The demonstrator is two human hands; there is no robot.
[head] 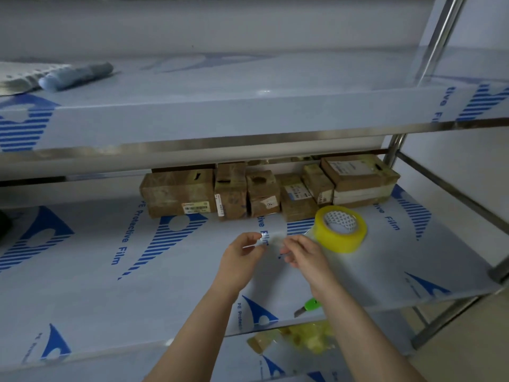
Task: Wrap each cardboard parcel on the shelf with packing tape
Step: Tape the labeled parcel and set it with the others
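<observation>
While the left hand [242,257] and right hand [305,257] each pinch the clear strip [271,230] between them, the parcels [261,194] lie straight beyond the fingertips, well apart; neither hand is clearly nearer.

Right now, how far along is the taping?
Some parcels at the back look glossy, perhaps already taped; how many is unclear. In hand: left hand and right hand pinch a clear strip beside the roll. Left: sticking it on a parcel.
</observation>
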